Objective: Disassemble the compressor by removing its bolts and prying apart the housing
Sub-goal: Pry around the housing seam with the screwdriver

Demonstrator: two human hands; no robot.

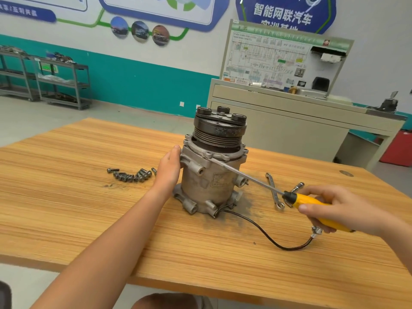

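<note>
The right hand (334, 210) is closed round the yellow handle of a screwdriver (308, 202). Its long shaft runs up and left to the compressor (209, 179), and the tip sits at the seam just under the upper flange. From where I stand this looks like the prying step: the bolts (131, 175) lie loose in a heap on the table (89, 219), left of the housing.

To do it well, I'd say the blade wants to be seated fully in the joint before any lever force goes on. Then come small twists, working round the flange rather than heaving at one spot, so the cover lifts evenly and the soft alloy edge isn't chewed. A slip would send the tip toward the other hand — worth keeping that hand below the line of the shaft.

The left hand (169, 168) is laid flat against the left side of the housing with fingers straight, bracing it and gripping nothing. That forearm reaches in long from the near edge. The right wrist is low, and the handle is angled down toward the near right.

The compressor stands upright mid-table, pulley (219, 128) on top. Its black cable (263, 230) trails to the near right, and spanners (273, 190) lie crossed beneath the shaft.
</note>
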